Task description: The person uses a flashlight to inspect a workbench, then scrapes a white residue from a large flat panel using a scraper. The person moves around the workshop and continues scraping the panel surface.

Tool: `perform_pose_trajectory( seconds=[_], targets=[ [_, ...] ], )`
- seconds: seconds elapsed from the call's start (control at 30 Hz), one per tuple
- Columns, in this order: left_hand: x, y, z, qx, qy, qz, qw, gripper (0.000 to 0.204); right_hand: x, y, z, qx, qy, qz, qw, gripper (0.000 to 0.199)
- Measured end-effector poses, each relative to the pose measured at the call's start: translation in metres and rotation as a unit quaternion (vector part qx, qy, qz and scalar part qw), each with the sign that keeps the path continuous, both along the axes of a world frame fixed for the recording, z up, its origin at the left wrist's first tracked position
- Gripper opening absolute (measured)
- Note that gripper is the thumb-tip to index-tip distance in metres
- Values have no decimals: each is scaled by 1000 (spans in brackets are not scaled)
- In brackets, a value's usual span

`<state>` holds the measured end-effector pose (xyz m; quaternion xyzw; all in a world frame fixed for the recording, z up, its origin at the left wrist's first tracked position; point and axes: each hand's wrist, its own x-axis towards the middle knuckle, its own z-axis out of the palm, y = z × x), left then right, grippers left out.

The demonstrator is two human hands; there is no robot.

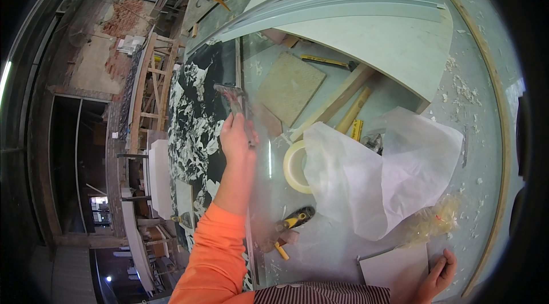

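Though motion blur smears it, the scraper (233, 100) sits clenched in the left hand (237, 139), its blade over the seam where the black marble slab (191, 127) meets the pale bench (486, 132). White paper (377, 178) covers part of a tape roll (293, 167). Nearby lie a tile (289, 87) and yellow cutter (295, 220). The right hand (437, 275), half cut off by the frame's lower edge, presses flat and open on a white board (392, 270).

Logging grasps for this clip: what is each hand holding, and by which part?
Left hand grips a scraper by its lower handle end. Right hand holds nothing, resting at a white board's edge.
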<state>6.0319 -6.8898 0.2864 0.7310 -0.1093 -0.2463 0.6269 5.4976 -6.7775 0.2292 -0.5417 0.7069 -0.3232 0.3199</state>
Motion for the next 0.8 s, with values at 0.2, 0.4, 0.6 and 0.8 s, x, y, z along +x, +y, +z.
perform_pose_trajectory(
  seconds=[0.2,0.4,0.6,0.8],
  targets=[
    [13,-14,-7,1,-8,5,1000,13,-3,3,-6,3,-12,-6,1000,21],
    [31,-41,-10,-13,-3,-5,1000,12,-3,4,-7,11,-33,-17,999,21],
    [18,-27,-2,-1,10,-10,1000,13,1,2,-1,-8,2,-7,1000,21],
    [-16,30,11,43,3,12,999,15,4,-1,0,-3,-8,-11,1000,21]
  ],
)
